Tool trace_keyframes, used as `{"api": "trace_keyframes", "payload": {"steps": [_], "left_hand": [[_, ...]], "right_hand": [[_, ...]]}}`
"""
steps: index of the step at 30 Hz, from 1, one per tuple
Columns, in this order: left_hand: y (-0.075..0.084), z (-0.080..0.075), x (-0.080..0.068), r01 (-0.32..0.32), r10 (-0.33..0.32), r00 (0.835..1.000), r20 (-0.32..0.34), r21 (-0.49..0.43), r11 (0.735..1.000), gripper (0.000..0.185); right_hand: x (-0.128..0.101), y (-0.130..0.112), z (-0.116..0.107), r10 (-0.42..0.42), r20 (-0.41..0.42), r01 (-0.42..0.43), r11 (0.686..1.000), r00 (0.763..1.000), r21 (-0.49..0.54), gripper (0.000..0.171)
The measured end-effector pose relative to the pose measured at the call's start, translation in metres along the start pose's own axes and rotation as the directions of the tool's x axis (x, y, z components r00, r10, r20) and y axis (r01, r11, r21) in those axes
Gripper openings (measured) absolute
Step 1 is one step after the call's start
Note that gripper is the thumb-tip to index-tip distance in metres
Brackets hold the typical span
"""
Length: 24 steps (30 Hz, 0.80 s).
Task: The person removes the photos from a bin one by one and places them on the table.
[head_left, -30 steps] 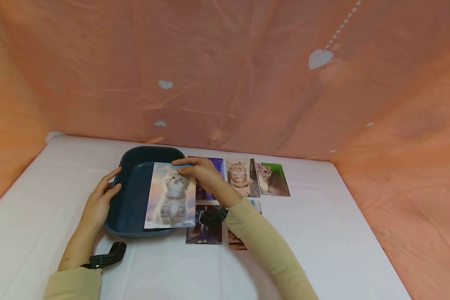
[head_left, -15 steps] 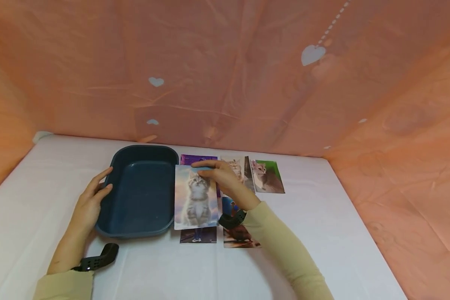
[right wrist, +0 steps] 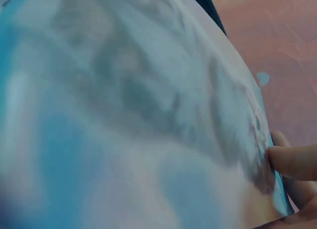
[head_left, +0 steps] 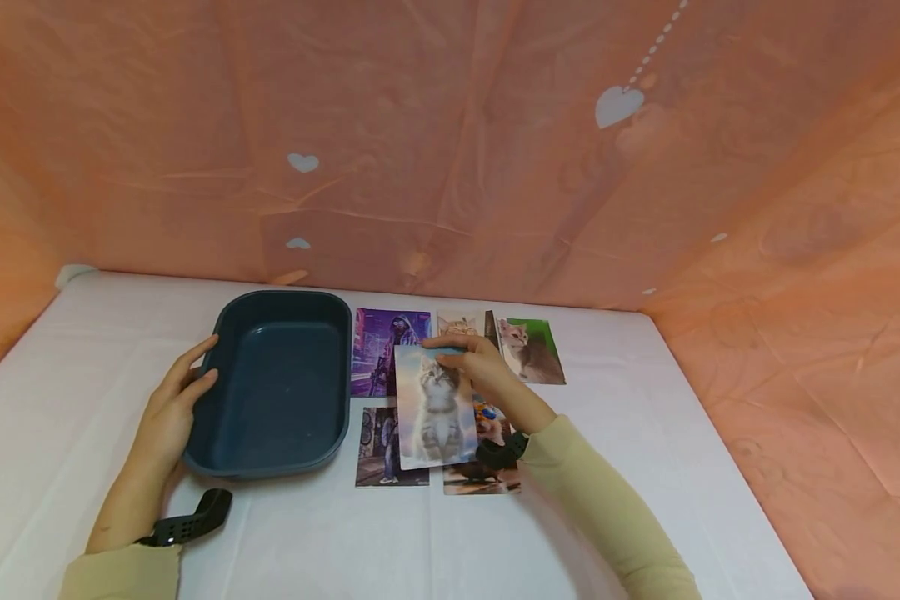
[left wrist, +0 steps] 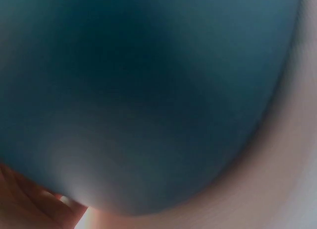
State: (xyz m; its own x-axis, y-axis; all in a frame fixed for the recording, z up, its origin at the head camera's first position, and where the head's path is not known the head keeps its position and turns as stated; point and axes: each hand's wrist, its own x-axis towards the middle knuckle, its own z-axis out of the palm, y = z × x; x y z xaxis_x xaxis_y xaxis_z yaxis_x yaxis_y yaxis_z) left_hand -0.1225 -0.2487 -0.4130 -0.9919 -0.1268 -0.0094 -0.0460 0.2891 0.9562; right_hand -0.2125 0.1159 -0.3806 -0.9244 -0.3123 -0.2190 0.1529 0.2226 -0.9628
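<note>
My right hand [head_left: 474,360] pinches the top edge of a kitten photo [head_left: 435,408] and holds it above the photos lying on the white table. In the right wrist view the kitten photo [right wrist: 138,120] fills the frame, blurred, with my fingertips [right wrist: 292,162] on its edge. My left hand [head_left: 172,408] rests with straight fingers against the left rim of an empty dark blue tray [head_left: 273,383]. The left wrist view shows only the blurred blue tray [left wrist: 148,90] wall.
Several photos lie to the right of the tray: a purple one [head_left: 382,350], a cat on green [head_left: 532,350], a tabby cat [head_left: 461,323], and two more [head_left: 378,446] partly under the held photo. Orange cloth walls [head_left: 450,150] close in the table [head_left: 645,467].
My right hand has carried the kitten photo from above the tray rightward, over the laid-out photos. The left hand has stayed on the tray's rim.
</note>
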Motion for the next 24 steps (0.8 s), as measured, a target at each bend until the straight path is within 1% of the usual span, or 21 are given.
{"api": "trace_keyframes", "payload": {"steps": [7, 11, 14, 20, 24], "left_hand": [[-0.003, -0.002, 0.0, -0.006, 0.006, 1.0, -0.01, 0.002, 1.0, 0.05], [-0.005, -0.003, -0.001, -0.014, 0.015, 1.0, -0.018, 0.047, 0.999, 0.049], [-0.007, -0.003, -0.001, -0.014, 0.015, 1.0, -0.02, 0.062, 0.998, 0.049], [-0.007, -0.002, -0.001, -0.005, 0.006, 1.0, -0.02, 0.049, 0.999, 0.049], [-0.007, -0.002, -0.001, -0.012, 0.012, 1.0, -0.018, 0.015, 1.0, 0.049]], "right_hand": [[-0.008, 0.011, -0.017, 0.033, -0.041, -0.035, 0.999, 0.999, -0.042, 0.032], [-0.013, 0.016, -0.028, 0.044, -0.066, -0.047, 0.997, 0.997, -0.054, 0.032], [-0.017, 0.02, -0.036, 0.031, -0.073, -0.035, 0.998, 0.997, -0.051, 0.033], [-0.026, 0.024, -0.051, 0.025, -0.094, -0.027, 0.999, 0.995, -0.025, 0.035], [-0.031, 0.029, -0.061, 0.033, -0.096, -0.035, 0.999, 0.995, -0.024, 0.036]]}}
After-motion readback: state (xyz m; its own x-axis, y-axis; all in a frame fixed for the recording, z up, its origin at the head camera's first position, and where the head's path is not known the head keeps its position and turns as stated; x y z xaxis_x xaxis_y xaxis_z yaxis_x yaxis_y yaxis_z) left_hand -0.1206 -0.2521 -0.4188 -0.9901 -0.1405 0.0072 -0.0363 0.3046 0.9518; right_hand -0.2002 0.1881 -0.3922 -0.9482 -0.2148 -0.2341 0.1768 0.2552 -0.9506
